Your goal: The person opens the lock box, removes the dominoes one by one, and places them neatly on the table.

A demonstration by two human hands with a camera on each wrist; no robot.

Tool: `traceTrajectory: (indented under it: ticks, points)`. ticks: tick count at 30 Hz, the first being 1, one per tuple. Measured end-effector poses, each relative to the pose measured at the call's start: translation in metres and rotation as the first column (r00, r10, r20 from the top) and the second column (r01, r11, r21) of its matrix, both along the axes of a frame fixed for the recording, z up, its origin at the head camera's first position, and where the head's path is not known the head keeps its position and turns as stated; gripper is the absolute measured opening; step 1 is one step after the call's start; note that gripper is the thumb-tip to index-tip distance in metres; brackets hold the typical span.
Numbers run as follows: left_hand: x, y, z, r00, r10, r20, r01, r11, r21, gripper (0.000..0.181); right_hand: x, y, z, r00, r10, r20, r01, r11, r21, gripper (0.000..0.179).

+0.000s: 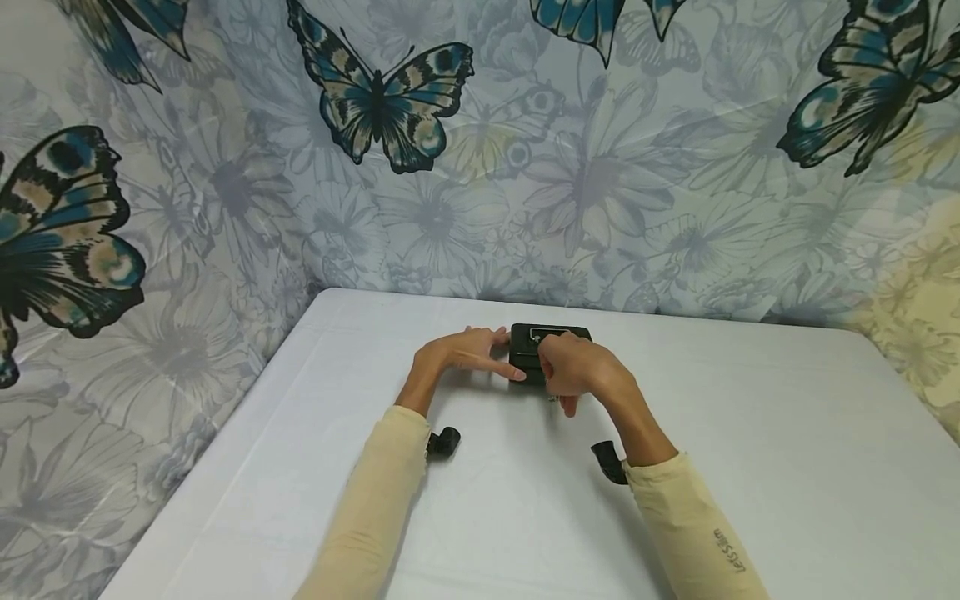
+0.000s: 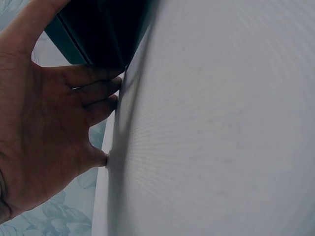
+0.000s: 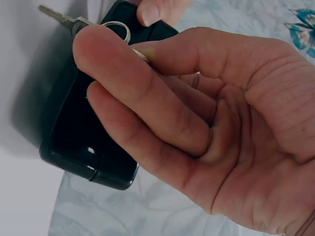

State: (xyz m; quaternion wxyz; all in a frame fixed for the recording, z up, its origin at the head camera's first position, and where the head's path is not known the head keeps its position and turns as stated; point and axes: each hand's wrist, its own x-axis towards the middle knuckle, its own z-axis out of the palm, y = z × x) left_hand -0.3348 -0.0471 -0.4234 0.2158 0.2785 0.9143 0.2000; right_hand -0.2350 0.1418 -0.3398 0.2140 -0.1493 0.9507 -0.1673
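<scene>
A small black box (image 1: pixel 525 353), with a metal handle (image 1: pixel 537 332) on its lid, sits near the far side of the table. My left hand (image 1: pixel 472 348) is at the box's left end, its thumb touching the front corner. In the left wrist view the other fingers (image 2: pixel 93 91) reach out fairly straight beside the box, tips down on the white surface. My right hand (image 1: pixel 576 363) is at the box's front, pinching a key (image 3: pixel 141 55) between thumb and finger, mostly hidden. From its ring (image 3: pixel 127 32) a second key (image 3: pixel 56 14) sticks out. Whether the held key sits in a lock is hidden.
A white cloth covers the table (image 1: pixel 750 433). Behind and to the left hangs butterfly-print fabric (image 1: pixel 585 167). Black wrist-camera mounts (image 1: pixel 447 442) stick out from both sleeves, above the tabletop.
</scene>
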Motion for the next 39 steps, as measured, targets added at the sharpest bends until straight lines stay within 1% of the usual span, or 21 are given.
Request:
traceTrajectory:
  ticks: [3,7,13,16,23,27,29,32,35,39]
  points:
    - [0.000,0.000,0.001,1.000,0.000,0.002,0.000,1.000,0.002,0.108,0.002,-0.003,0.000,1.000,-0.002,-0.017,0.002,1.000,0.015,0.013]
    - [0.000,-0.001,0.001,1.000,-0.001,-0.002,0.000,1.000,-0.001,0.108,0.003,-0.005,0.000,0.999,-0.032,-0.032,0.032,0.999,0.021,0.012]
    - [-0.001,-0.002,0.000,1.000,-0.006,-0.005,0.006,1.000,0.015,0.105,0.002,-0.012,-0.004,0.990,-0.086,-0.112,0.083,0.996,-0.024,0.008]
    - [-0.001,-0.002,0.000,1.000,-0.007,-0.004,0.007,1.000,0.014,0.104,0.002,-0.015,-0.006,0.986,-0.104,-0.133,0.103,0.995,-0.013,0.007]
    - [-0.001,-0.002,-0.002,1.000,-0.009,-0.017,0.010,1.000,0.020,0.104,0.004,-0.018,-0.006,0.985,-0.097,-0.144,0.102,0.995,0.024,0.008]
    - [0.000,-0.003,-0.002,1.000,-0.008,-0.022,0.009,1.000,0.012,0.105,0.002,-0.014,-0.004,0.991,-0.096,-0.090,0.098,0.995,0.020,0.005]
    - [0.000,-0.003,-0.002,1.000,-0.003,-0.019,0.003,1.000,0.014,0.106,0.001,-0.009,0.000,0.994,-0.098,-0.048,0.099,0.995,0.008,0.004]
    - [0.000,-0.003,-0.002,1.000,0.002,-0.016,-0.001,1.000,0.020,0.107,-0.001,0.001,0.005,0.995,-0.104,0.008,0.104,0.995,-0.009,0.010]
    - [-0.001,-0.003,-0.003,1.000,-0.012,-0.025,0.013,1.000,0.027,0.107,-0.003,0.012,0.009,0.992,-0.113,0.059,0.114,0.993,-0.017,0.018]
    - [-0.002,-0.004,-0.004,0.999,-0.033,-0.027,0.034,0.999,0.031,0.106,-0.005,0.022,0.009,0.979,-0.131,0.158,0.141,0.988,-0.057,0.027]
